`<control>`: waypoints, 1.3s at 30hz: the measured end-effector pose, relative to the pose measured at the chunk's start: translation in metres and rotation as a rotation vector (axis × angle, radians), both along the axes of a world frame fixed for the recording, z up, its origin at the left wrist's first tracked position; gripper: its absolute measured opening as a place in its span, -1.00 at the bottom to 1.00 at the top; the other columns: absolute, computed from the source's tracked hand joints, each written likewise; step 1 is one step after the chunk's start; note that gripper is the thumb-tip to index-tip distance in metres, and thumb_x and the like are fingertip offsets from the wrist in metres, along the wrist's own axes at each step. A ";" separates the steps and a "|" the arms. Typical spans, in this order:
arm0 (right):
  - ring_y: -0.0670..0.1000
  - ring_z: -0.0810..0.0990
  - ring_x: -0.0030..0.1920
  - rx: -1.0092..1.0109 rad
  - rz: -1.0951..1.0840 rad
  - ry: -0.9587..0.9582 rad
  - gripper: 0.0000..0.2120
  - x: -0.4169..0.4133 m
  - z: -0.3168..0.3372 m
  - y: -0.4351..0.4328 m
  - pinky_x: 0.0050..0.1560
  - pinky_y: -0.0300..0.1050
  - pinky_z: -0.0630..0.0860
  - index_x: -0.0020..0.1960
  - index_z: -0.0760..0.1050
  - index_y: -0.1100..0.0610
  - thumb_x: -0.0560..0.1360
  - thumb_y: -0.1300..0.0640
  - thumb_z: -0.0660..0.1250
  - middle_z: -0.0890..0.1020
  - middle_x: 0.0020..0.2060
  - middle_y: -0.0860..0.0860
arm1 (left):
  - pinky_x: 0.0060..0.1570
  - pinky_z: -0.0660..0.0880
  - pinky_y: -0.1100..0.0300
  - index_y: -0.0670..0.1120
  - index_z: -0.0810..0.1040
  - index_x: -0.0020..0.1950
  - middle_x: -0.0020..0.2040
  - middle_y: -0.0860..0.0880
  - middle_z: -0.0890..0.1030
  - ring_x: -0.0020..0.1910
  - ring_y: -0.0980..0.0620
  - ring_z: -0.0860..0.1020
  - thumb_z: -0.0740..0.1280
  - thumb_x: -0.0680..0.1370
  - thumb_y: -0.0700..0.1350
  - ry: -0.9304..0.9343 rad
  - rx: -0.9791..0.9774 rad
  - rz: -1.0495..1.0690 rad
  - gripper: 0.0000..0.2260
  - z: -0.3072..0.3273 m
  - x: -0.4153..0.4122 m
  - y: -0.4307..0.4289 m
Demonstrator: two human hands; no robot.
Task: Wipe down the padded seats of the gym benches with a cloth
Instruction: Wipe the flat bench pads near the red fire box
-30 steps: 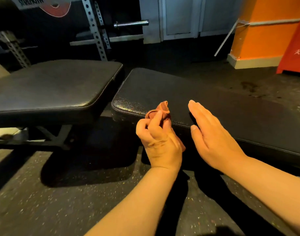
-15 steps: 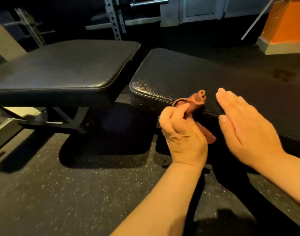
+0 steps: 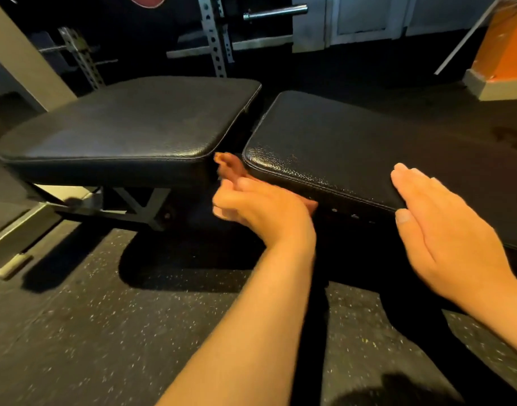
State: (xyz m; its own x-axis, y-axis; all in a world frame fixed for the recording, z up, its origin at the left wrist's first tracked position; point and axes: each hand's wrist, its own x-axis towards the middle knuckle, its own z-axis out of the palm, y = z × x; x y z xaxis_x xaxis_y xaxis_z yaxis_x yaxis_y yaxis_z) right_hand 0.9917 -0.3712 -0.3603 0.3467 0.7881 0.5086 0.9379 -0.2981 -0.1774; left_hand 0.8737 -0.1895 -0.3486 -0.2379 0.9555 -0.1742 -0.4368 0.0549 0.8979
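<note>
Black padded vinyl everywhere here, two bench pads side by side w/ a narrow gap between them. The left pad [image 3: 128, 127] is the squarer seat, pebbled texture, sitting on a metal frame [image 3: 134, 208] you can see underneath. The right pad [image 3: 354, 148] is the longer one, runs off to the right of the view, stitched seam along its near edge.

The cloth [image 3: 229, 165] is a rusty orange-brown rag, bunched up, and it's right at the gap between the pads, touching the near left corner of the right pad. Only a bit pokes out above the fingers and it's motion-blurred, so can't say much more about how it's folded.

Left hand [image 3: 260, 206] is clenched round the cloth, fingers curled, knuckles toward the camera, held against the front side of the right pad near that corner. Right hand [image 3: 445, 230] is grasping nothing, fingers straight & together, palm flat on the near edge of the right pad, well to the right of the cloth.

Floor [image 3: 90, 332] is dark speckled rubber. Behind the benches there's a perforated steel rack upright [image 3: 213, 36] w/ a barbell end [image 3: 275, 12] sticking out, and an orange pillar [image 3: 509, 51] far right at the back.
</note>
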 end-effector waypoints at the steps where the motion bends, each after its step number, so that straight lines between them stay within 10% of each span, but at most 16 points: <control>1: 0.05 0.22 0.55 0.007 -0.009 0.009 -0.45 0.000 -0.001 0.001 0.54 -0.23 -0.03 0.59 0.19 0.17 0.65 -0.01 -0.04 0.28 0.55 0.05 | -0.49 0.53 0.21 -0.09 0.50 0.23 0.03 -0.15 0.47 -0.35 -0.05 0.52 0.05 0.63 0.12 -0.024 -0.066 -0.004 -0.61 -0.001 -0.002 0.011; 5: 0.08 0.26 0.54 0.026 -0.022 0.038 -0.46 -0.001 -0.003 0.002 0.53 -0.14 0.06 0.58 0.22 0.18 0.64 0.02 -0.01 0.32 0.54 0.07 | -0.43 0.59 0.02 0.06 0.50 0.23 0.17 0.09 0.43 -0.20 -0.16 0.61 0.06 0.61 0.15 -0.114 -0.083 0.024 -0.66 0.015 -0.001 -0.011; 8: 0.09 0.28 0.53 0.017 -0.007 0.024 -0.46 0.000 -0.004 0.002 0.54 -0.17 0.02 0.57 0.23 0.20 0.64 0.02 0.00 0.34 0.52 0.10 | -0.20 0.44 0.49 0.03 0.39 0.33 0.27 0.07 0.32 -0.07 0.24 0.51 0.08 0.71 -0.02 0.139 0.092 0.074 -0.77 0.015 0.003 -0.048; 12: 0.07 0.26 0.53 -0.002 -0.014 0.022 -0.46 -0.002 0.000 0.002 0.53 -0.22 -0.02 0.57 0.22 0.18 0.64 0.01 -0.02 0.33 0.53 0.08 | -0.26 0.36 0.58 -0.08 0.46 0.25 0.20 0.03 0.34 -0.21 0.52 0.44 0.11 0.71 -0.12 0.180 0.183 0.042 -0.81 0.027 -0.022 -0.024; 18: 0.07 0.25 0.53 -0.002 -0.029 0.025 -0.46 -0.003 -0.001 0.002 0.52 -0.27 -0.06 0.57 0.22 0.19 0.65 0.02 -0.01 0.32 0.53 0.09 | -0.16 0.49 0.19 0.00 0.44 0.15 -0.08 0.33 0.46 -0.25 0.22 0.57 0.11 0.71 -0.08 -0.018 0.128 0.006 -0.87 0.023 0.001 -0.055; 22: 0.03 0.21 0.56 -0.020 -0.009 0.005 -0.46 -0.001 0.001 -0.001 0.52 -0.25 -0.04 0.59 0.19 0.16 0.65 -0.01 -0.02 0.28 0.55 0.06 | 0.01 0.51 0.19 -0.22 0.46 0.18 0.05 -0.06 0.56 0.00 0.30 0.52 0.43 0.53 -0.18 0.371 0.424 -0.142 -0.71 -0.011 0.004 -0.084; 26: 0.02 0.22 0.55 0.010 -0.002 -0.008 -0.46 -0.002 -0.001 0.002 0.53 -0.13 0.06 0.58 0.20 0.18 0.66 0.00 -0.02 0.31 0.54 0.07 | 0.31 0.36 0.33 -0.38 0.40 0.30 0.22 -0.24 0.29 0.20 0.33 0.37 0.18 0.61 -0.34 0.375 0.637 0.221 -0.73 0.004 -0.008 -0.030; 31: 0.08 0.30 0.50 0.088 -0.030 -0.028 -0.48 -0.001 -0.006 0.004 0.48 -0.20 0.04 0.54 0.28 0.23 0.65 0.03 -0.01 0.39 0.49 0.12 | 0.36 0.23 0.38 -0.31 0.32 0.34 0.29 -0.17 0.25 0.21 0.22 0.32 0.13 0.62 -0.29 0.410 0.630 0.247 -0.71 0.007 0.010 -0.029; 36: 0.10 0.30 0.49 0.102 0.005 -0.071 -0.48 0.002 -0.006 0.004 0.49 -0.18 0.05 0.53 0.29 0.24 0.65 0.03 0.01 0.38 0.49 0.15 | 0.25 0.46 0.00 -0.14 0.42 0.30 0.22 -0.13 0.38 0.14 -0.18 0.50 0.22 0.55 -0.27 0.789 1.216 -0.147 -0.68 -0.027 0.012 -0.078; 39: 0.09 0.29 0.52 0.060 0.021 -0.071 -0.47 0.004 -0.005 0.000 0.53 -0.19 0.01 0.55 0.26 0.23 0.66 0.02 -0.02 0.34 0.52 0.12 | 0.10 0.54 0.18 -0.18 0.55 0.14 0.08 -0.12 0.55 0.05 0.15 0.52 0.34 0.35 -0.39 0.765 1.176 -0.122 -0.63 -0.013 -0.005 -0.052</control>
State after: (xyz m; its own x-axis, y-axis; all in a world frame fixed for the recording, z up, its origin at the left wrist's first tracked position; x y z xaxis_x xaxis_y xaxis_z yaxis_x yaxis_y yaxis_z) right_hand 0.9961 -0.3711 -0.3652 0.2920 0.7620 0.5780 0.9546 -0.2692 -0.1273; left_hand 0.8684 -0.2413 -0.3612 0.1846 0.4717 0.8622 0.1263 -0.8814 0.4551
